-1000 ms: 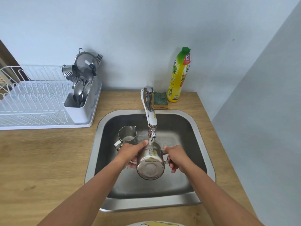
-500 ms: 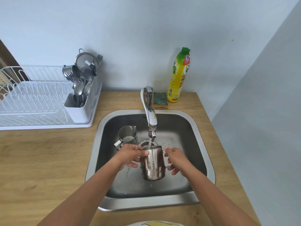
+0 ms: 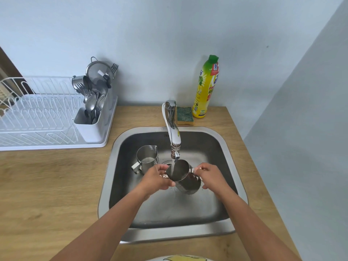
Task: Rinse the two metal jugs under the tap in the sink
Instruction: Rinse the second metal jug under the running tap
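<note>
I hold a shiny metal jug point(image 3: 185, 178) under the tap point(image 3: 174, 136), its mouth tilted up and back toward the spout. Water runs from the tap into it. My left hand point(image 3: 157, 178) grips the jug's left side near the rim. My right hand point(image 3: 209, 176) holds its handle on the right. A second metal jug point(image 3: 146, 158) stands upright on the sink floor just left of the tap, its handle pointing left. The steel sink point(image 3: 234, 166) surrounds both.
A yellow dish soap bottle point(image 3: 206, 87) and a green sponge point(image 3: 185, 113) sit behind the sink. A white dish rack point(image 3: 43, 117) with a cutlery holder full of utensils stands on the wooden counter point(image 3: 47, 185) at left. A wall closes the right side.
The jug turned from bottom facing me, through upright, to mouth tilted up under the running water. Both hands stayed on it and rose slightly.
</note>
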